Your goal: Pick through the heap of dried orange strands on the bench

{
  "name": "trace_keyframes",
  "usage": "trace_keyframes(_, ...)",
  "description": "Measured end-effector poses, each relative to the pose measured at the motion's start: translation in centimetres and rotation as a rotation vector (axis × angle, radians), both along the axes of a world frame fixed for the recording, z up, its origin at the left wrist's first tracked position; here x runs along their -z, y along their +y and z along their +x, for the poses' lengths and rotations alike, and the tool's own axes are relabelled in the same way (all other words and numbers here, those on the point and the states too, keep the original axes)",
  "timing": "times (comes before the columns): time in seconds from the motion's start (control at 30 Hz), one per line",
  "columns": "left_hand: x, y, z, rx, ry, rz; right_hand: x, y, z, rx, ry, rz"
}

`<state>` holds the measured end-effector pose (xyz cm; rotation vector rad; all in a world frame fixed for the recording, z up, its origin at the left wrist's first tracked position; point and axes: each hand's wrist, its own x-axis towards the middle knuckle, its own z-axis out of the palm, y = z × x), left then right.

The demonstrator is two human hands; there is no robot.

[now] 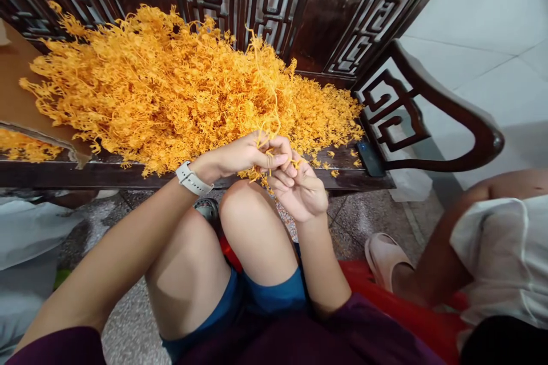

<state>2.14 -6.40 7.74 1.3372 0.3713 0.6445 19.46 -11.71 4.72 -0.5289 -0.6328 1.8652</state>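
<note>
A big heap of orange, soft-plastic-looking pieces (171, 85) with thin stems and small star-like ends lies on the dark wooden bench. Over its front edge, my left hand (252, 154), with a pale watch on the wrist, is closed on an orange strand (270, 136). The strand loops up above the fingers, against the heap. My right hand (303, 191) faces palm up just beside the left, its thumb and fingertips pinching a small orange piece (295, 164). The fingertips of both hands nearly meet. Whether the two orange bits are joined is hidden by the fingers.
The wooden bench (205, 181) has a carved back and a curved armrest (462, 102). A dark phone-like slab (370, 158) lies at its right end. A cardboard box (38, 108) stands at the left. Another person's leg and pink slipper (387, 259) are on the right.
</note>
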Motion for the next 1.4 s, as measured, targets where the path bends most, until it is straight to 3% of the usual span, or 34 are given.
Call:
trace_keyframes(0.1, 0.0, -0.1, -0.3, -0.078, -0.116, -0.056, 0.3, -0.3, -0.2, -0.073, 0.236, 0.047)
trace_keyframes(0.2, -0.3, 0.2, -1.0, -0.28, -0.278, -0.122, 0.5, -0.3, 0.7, -0.244, 0.472, 0.363)
trace_keyframes(0.27, -0.5, 0.6, -1.6, -0.398, -0.265, -0.139, 0.3, -0.1, 1.7, -0.408, 0.388, 0.68)
trace_keyframes(0.33, -0.4, 1.0, -2.0, -0.463, -0.197, -0.167, 0.0, 0.3, 2.6, -0.654, 0.111, 0.922)
trace_keyframes(0.4, -0.1, 1.2, -2.1, -0.476, -0.15, -0.199, -0.1, 0.6, 3.1, -0.852, -0.094, 0.989)
trace_keyframes(0.43, 0.0, 1.2, -2.1, -0.471, -0.136, -0.208, 0.0, 0.7, 3.2, -0.848, -0.087, 0.957)
trace_keyframes(0.47, 0.1, 1.2, -2.0, -0.468, -0.129, -0.208, 0.1, 0.8, 3.2, -0.738, -0.025, 0.868)
trace_keyframes(0.57, 0.0, 0.9, -1.7, -0.476, -0.099, -0.169, 0.7, 0.9, 2.7, -0.103, 0.11, 0.374)
trace_keyframes(0.63, -0.2, 0.8, -1.5, -0.513, -0.084, -0.119, 0.9, 1.0, 2.2, 0.112, 0.054, 0.122)
trace_keyframes(0.7, -0.2, 0.7, -1.3, -0.54, -0.075, -0.073, 1.0, 0.9, 1.7, 0.125, -0.033, 0.044)
trace_keyframes(0.8, 0.1, 0.7, -1.0, -0.522, -0.06, -0.007, 0.7, 0.5, 1.1, 0.093, -0.188, 0.107)
trace_keyframes(1.07, 0.3, 0.4, 0.3, -0.502, 0.007, 0.012, 0.2, 0.2, 0.0, 0.262, -0.479, 0.214)
trace_keyframes(1.27, -0.3, 0.0, 0.5, -0.484, 0.061, 0.045, -0.1, 0.2, 0.1, 0.23, -0.431, 0.183)
trace_keyframes(1.4, -0.7, -0.1, 0.4, -0.496, 0.11, 0.032, 0.0, 0.2, -0.2, 0.296, -0.438, 0.169)
